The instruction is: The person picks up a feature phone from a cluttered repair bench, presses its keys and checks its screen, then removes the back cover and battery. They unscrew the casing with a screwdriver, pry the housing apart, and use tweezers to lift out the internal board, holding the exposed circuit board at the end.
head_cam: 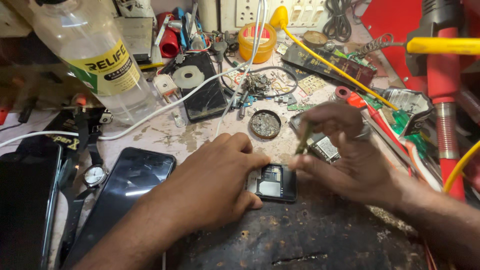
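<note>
— Any containers?
— A round tin point(265, 124) of grey bits (far of the hands).
— Hands?
— Left hand point(215, 182) lies flat, pinning the opened phone point(273, 182) near-centre on the surface point(165, 135); right hand point(345, 155) pinches a thin tool point(303, 141).

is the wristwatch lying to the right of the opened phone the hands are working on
No, the wristwatch lies far to the left of the opened phone, between two dark phones, while the left hand steadies the opened one.
</note>
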`<state>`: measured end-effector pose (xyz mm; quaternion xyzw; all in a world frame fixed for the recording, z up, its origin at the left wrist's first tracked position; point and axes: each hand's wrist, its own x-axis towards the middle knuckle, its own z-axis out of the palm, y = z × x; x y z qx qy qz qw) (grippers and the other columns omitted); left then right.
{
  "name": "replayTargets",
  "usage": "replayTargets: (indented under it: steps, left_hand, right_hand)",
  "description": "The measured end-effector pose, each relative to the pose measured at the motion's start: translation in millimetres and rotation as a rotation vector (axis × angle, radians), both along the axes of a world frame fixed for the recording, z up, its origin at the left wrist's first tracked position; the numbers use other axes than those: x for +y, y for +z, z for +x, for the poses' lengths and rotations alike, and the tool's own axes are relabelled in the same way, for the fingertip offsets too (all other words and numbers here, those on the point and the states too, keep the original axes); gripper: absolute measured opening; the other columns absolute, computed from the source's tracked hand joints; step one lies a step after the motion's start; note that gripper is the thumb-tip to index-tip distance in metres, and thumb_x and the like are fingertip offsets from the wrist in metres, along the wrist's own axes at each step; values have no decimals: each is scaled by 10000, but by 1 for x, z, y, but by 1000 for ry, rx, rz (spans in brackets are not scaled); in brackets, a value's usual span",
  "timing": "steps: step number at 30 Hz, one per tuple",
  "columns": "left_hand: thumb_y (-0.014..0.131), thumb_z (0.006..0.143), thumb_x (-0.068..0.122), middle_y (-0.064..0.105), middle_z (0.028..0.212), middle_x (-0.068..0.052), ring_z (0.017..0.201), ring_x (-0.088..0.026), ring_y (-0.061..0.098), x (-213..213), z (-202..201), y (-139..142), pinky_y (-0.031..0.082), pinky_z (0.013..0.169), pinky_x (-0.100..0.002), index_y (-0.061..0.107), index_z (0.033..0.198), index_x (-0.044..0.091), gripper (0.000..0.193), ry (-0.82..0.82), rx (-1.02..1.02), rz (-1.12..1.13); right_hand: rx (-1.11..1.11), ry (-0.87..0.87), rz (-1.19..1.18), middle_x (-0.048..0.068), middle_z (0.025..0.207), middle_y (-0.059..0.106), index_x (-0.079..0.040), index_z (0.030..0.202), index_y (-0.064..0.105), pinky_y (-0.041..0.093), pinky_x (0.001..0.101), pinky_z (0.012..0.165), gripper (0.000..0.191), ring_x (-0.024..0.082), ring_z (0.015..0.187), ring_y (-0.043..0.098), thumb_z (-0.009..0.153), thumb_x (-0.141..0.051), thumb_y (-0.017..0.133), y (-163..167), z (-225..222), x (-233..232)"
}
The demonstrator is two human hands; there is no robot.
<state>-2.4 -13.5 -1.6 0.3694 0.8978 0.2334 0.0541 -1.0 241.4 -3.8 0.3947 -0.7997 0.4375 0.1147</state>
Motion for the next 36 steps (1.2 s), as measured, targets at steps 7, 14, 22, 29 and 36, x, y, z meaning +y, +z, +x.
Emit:
replayTargets:
  steps: [7, 14, 22, 29, 36]
  left_hand:
    - [869, 714, 331, 627, 1168, -130, 1142, -339, 579, 1, -5, -10, 471, 948, -449, 706, 1284, 139, 623, -21, 27, 27]
    - [860, 719, 324, 625, 1158, -121, 1140, -333, 582, 5, -2, -11, 477, 936, -452, 706, 1277, 158, 603, 4, 11, -14]
    - [844, 731, 331, 628, 1146, -126, 1124, -339, 587, 7, 1, -9, 485, 913, -462, 706, 1256, 151, 572, -1, 39, -22]
    - [830, 759, 356, 628, 1170, -130, 1131, -342, 586, 6, -1, -13, 490, 897, -465, 692, 1272, 147, 571, -8, 40, -36]
    - [830, 761, 396, 626, 1174, -127, 1138, -324, 584, 10, -4, -21, 487, 911, -450, 663, 1333, 129, 653, 23, 93, -5]
  right_hand:
    - [-78, 78, -78, 138, 1257, 576, -163, 1418, 308, 552, 330, 973, 626, 207, 1156, 628, 954, 108, 629, -14, 6, 5]
    - [-8, 20, -25, 135, 1183, 589, -139, 1439, 284, 562, 354, 989, 686, 208, 1137, 632, 912, 59, 677, -20, -1, 13]
    - [-84, 44, -33, 174, 1228, 579, -125, 1430, 253, 593, 402, 1012, 674, 230, 1180, 645, 920, 82, 641, -15, 3, 18]
    - [-28, -61, -91, 164, 1130, 698, -106, 1424, 225, 601, 424, 1012, 602, 248, 1148, 732, 981, 76, 589, -4, 6, 23]
    - [-15, -3, -59, 134, 1233, 547, -70, 1372, 330, 638, 399, 906, 675, 258, 1085, 750, 851, 66, 736, -17, 9, 33]
